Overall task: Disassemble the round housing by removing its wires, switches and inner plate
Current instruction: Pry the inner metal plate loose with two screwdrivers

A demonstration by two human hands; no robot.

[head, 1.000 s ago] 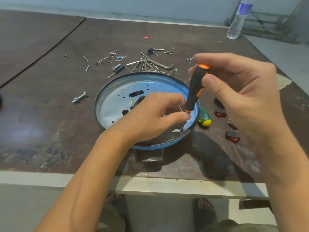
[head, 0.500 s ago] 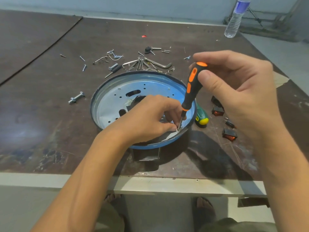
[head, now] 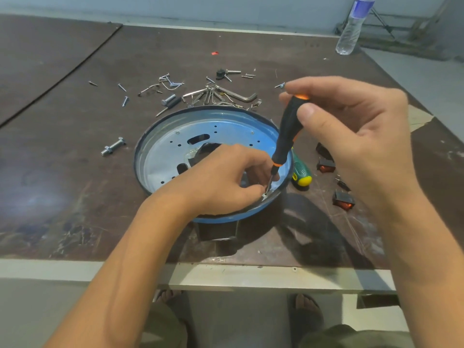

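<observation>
Two hands work together on one screw point. The right hand [head: 351, 136] pinches the top of the black and orange screwdriver [head: 286, 136] between the thumb and the bent fingers, high on the handle. I think this light hold lets it spin the tool quickly instead of pressing hard. The tool leans down and to the left into the round housing [head: 208, 109], which stands in the middle of the table [head: 75, 172], close to the near edge.

The left hand [head: 221, 182] reaches inside the housing with curled fingers. As far as I can see, its thumb and forefinger close on the thin metal shaft just above the tip. Probably it guides the tip so that it does not slip off the small screw at the near right edge of the inner plate [head: 165, 162]. The screw itself is mostly hidden.

Several switches [head: 343, 200] already lie on the table to the right, apart from the housing, so that part looks done. The plate is still seated inside, and this seems to be the step in hand. A green screwdriver [head: 301, 173] lies just beside the housing wall, within easy reach. Loose screws [head: 170, 81] and a hex key [head: 238, 95] are gathered behind the housing, away from the work.
</observation>
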